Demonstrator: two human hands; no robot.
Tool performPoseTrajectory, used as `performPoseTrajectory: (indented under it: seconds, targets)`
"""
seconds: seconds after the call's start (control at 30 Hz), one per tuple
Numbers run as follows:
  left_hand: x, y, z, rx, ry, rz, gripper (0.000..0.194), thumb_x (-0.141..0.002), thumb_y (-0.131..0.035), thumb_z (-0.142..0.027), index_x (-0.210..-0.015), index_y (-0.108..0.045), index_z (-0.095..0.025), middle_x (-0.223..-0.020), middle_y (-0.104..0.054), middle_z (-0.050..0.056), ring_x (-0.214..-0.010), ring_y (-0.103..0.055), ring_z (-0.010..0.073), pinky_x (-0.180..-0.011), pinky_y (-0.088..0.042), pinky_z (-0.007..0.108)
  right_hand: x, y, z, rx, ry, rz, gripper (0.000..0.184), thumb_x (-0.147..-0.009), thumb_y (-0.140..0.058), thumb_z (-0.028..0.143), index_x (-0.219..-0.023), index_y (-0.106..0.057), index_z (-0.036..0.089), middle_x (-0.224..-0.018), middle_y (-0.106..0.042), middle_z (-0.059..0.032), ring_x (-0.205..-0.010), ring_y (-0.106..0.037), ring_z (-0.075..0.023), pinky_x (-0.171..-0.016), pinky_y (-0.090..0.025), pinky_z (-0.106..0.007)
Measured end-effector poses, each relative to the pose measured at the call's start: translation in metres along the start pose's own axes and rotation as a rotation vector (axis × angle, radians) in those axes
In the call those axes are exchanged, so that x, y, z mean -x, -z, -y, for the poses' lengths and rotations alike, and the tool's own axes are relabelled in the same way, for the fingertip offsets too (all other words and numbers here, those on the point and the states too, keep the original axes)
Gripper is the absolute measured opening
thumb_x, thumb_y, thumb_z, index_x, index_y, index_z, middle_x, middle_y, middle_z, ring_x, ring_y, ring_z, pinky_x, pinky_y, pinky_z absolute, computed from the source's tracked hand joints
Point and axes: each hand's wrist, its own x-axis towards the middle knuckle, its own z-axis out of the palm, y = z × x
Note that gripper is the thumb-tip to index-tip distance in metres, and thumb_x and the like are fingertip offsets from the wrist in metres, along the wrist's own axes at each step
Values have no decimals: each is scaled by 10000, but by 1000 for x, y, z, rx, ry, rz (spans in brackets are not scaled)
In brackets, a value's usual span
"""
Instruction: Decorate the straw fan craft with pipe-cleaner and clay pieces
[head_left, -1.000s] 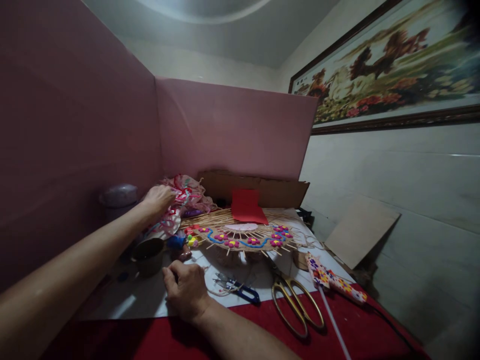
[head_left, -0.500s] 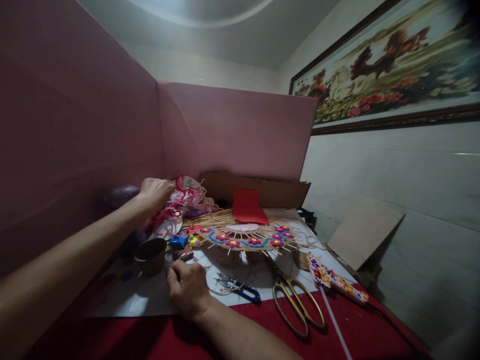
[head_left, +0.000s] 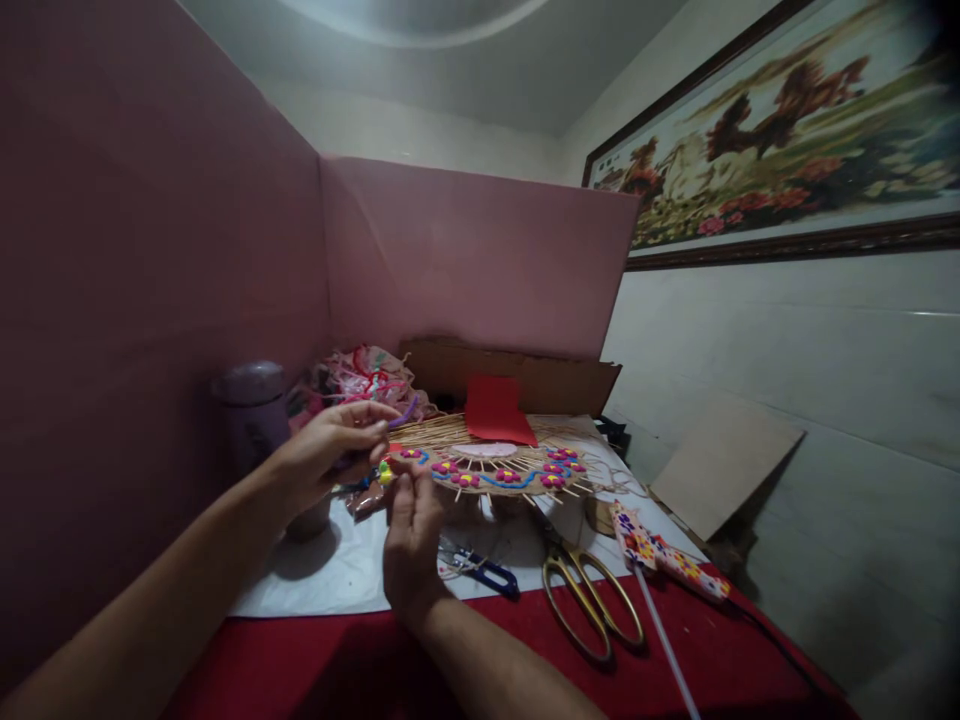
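My left hand (head_left: 337, 440) reaches in from the left with a thin purple strip (head_left: 405, 412) pinched between thumb and fingers. Just below and to its right, my right hand (head_left: 414, 530) is raised with its fingers drawn together. What those fingers hold, if anything, is too small to make out. Beside both hands lies a fan-shaped piece (head_left: 506, 480) of thin sticks and brown backing, decorated with pink-and-yellow flowers and a wavy blue line. Small yellow and green bits (head_left: 385, 471) show between the hands. A brown packet (head_left: 366, 500) is partly hidden behind them.
Gold-handled scissors (head_left: 592, 600), blue thread snips (head_left: 487, 572) and a flower-patterned glue gun (head_left: 667, 560) lie on the right. Red paper (head_left: 499, 410) stands at the back. A purple-lidded jar (head_left: 251, 400), a dark cup (head_left: 309, 520) and pink yarn (head_left: 371, 375) are at left.
My left hand has come back from the yarn pile towards the middle, now with the purple strip. My right hand has risen from the white sheet to meet it.
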Motion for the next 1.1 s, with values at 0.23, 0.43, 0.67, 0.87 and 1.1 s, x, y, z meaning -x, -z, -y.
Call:
performPoseTrajectory:
  seconds: [0.23, 0.43, 0.67, 0.87, 1.1]
  targets:
    - [12, -17, 39, 66, 83, 201, 207, -717, -657, -280, -756, -478, -182, -442, -511, -49, -311, -278, 34, -322, -131, 157, -16, 18, 7, 21, 16, -116, 285, -902, -420, 402, -769, -538, 178, -651, -519, 19, -587, -479, -118, -549, -391, -224]
    - [7, -15, 67, -2, 16, 198, 284, -730, -638, -392, -685, -551, -125, -452, -472, -38, -370, -259, 32, -383, -129, 186, -31, 30, 12, 37, 32, -276, 286, -904, -396, 380, -691, -452, 199, -574, -506, 50, -481, -459, -95, -498, -382, -203]
    - [23, -23, 80, -187, -177, 201, 317, -678, -666, -424, -647, -617, -113, -466, -475, -24, -438, -389, 72, -438, -267, 209, -31, 34, 17, 100, 84, -246, 266, -899, -424, 323, -665, -455, 198, -559, -568, 41, -447, -488, -93, -476, -399, -195]
    - [21, -19, 87, -151, -118, 139, 335, -673, -666, -438, -633, -618, -108, -378, -377, -65, -359, -287, 44, -374, -179, 193, -27, 32, 22, -26, 97, -199, 265, -906, -416, 336, -679, -435, 200, -550, -567, 56, -356, -444, -67, -364, -359, -164]
    - [25, -11, 90, 56, -107, 164, 287, -763, -621, -396, -771, -612, -109, -621, -650, 67, -430, -436, 68, -361, -247, 172, -27, 30, 26, -178, 107, -141, 221, -906, -424, 344, -733, -413, 208, -541, -575, 79, -293, -458, -60, -330, -390, -162]
